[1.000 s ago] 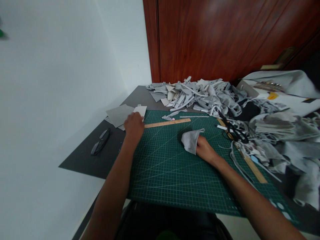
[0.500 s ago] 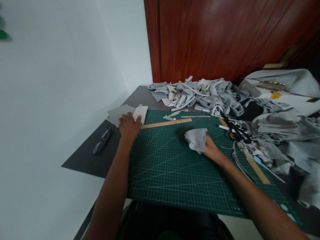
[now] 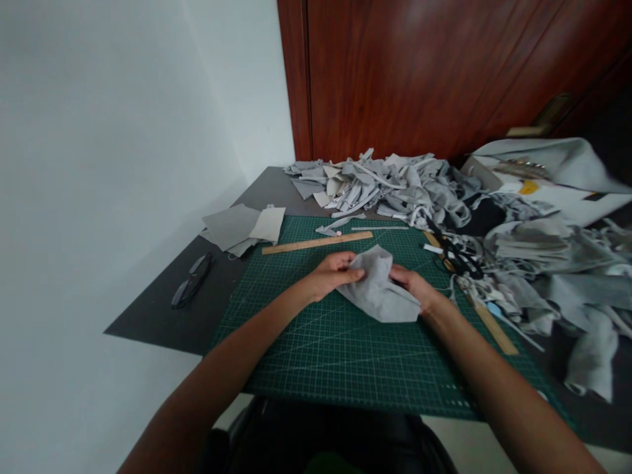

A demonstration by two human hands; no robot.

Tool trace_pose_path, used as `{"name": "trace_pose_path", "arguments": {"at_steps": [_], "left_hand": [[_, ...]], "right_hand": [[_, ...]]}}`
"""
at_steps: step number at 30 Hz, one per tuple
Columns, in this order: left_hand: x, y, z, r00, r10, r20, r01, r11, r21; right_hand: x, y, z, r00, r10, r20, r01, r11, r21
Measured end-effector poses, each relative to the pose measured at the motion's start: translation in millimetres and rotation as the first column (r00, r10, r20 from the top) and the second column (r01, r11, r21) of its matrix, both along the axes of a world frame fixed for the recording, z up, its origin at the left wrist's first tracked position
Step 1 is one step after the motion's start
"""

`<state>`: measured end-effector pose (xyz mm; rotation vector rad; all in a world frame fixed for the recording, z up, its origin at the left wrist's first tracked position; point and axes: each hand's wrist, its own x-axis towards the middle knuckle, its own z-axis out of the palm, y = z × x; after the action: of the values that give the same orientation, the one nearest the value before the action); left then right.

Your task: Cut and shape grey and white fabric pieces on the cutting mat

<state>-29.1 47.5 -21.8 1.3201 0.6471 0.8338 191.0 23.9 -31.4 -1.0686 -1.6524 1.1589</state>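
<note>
A piece of grey fabric lies partly unfolded on the green cutting mat, near its middle. My left hand grips the fabric's left upper edge. My right hand holds its right side, with the cloth draped over the fingers. A wooden ruler lies on the mat just beyond my hands.
Cut grey squares are stacked left of the mat, with dark glasses nearer the table's edge. A heap of grey scraps fills the back. Black scissors, a second wooden ruler and more fabric crowd the right side.
My left hand left the stack of grey squares and came right onto the fabric. Both hands now hold the piece, which has opened out from a bunch.
</note>
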Motion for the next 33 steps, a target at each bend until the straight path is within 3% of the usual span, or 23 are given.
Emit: {"name": "trace_pose_path", "arguments": {"at_steps": [5,9,15,18,21,24,27,33], "left_hand": [[-10,19,-5.0,0.96,0.232,0.156,-0.22,0.971,-0.09],[-14,29,-9.5,0.962,0.267,0.064,-0.265,0.963,-0.037],[6,33,-9.1,0.895,0.396,-0.204,-0.385,0.918,0.091],[15,36,-10.3,0.899,0.362,-0.244,-0.349,0.932,0.099],[11,36,-13.7,0.929,0.29,-0.229,-0.275,0.957,0.096],[5,30,-13.5,0.959,0.255,-0.12,-0.231,0.955,0.185],[4,23,-7.1,0.967,0.256,-0.007,-0.243,0.927,0.285],[7,15,6.1,0.938,0.348,-0.01,-0.311,0.851,0.424]], "right_hand": [[3,8,5.4,0.964,0.056,-0.26,-0.119,0.965,-0.235],[7,12,-0.7,0.959,-0.032,-0.283,-0.047,0.963,-0.266],[5,21,-5.5,0.994,-0.077,-0.076,0.078,0.997,0.013],[6,22,-5.6,0.994,-0.097,0.046,0.093,0.992,0.087],[9,22,-5.5,0.986,-0.109,0.123,0.099,0.991,0.085],[12,19,-4.3,0.984,-0.111,0.141,0.098,0.99,0.097],[11,17,-2.0,0.986,-0.114,0.123,0.096,0.984,0.147],[5,11,3.8,0.989,-0.12,0.082,0.094,0.959,0.267]]}}
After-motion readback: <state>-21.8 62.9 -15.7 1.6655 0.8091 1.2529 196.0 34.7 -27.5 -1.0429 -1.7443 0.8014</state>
